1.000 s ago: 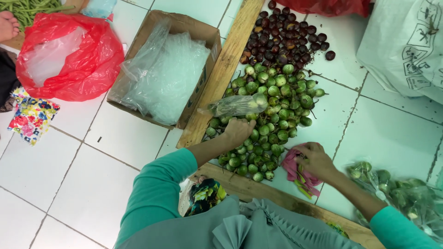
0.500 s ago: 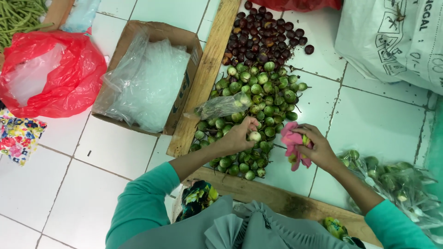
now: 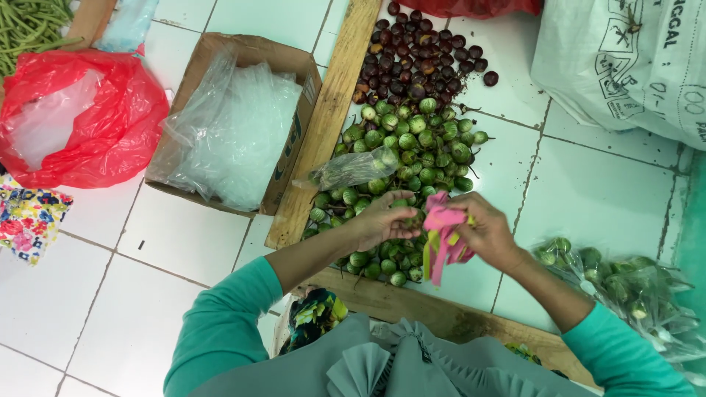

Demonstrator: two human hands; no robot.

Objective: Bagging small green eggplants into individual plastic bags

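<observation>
A pile of small round green eggplants (image 3: pixel 412 147) lies on the white tiled floor in front of me. My left hand (image 3: pixel 384 218) is closed around one small green eggplant picked from the pile. Beside it, my right hand (image 3: pixel 482 231) grips a bundle of pink and yellow bands (image 3: pixel 440 235) that hang down from the fingers. The two hands almost touch over the near side of the pile. A clear plastic bag (image 3: pixel 351 167) with a few eggplants in it lies on the pile just above my left hand.
Dark purple round fruits (image 3: pixel 423 51) lie beyond the green pile. A wooden plank (image 3: pixel 327 117) borders the pile's left side. A cardboard box of clear plastic bags (image 3: pixel 235 125), a red plastic bag (image 3: pixel 81 117), a white sack (image 3: pixel 625 66) and bagged eggplants (image 3: pixel 625 283) surround me.
My right hand rose from the floor with the pink and yellow bands and came left to meet my left hand, which lifted an eggplant off the pile.
</observation>
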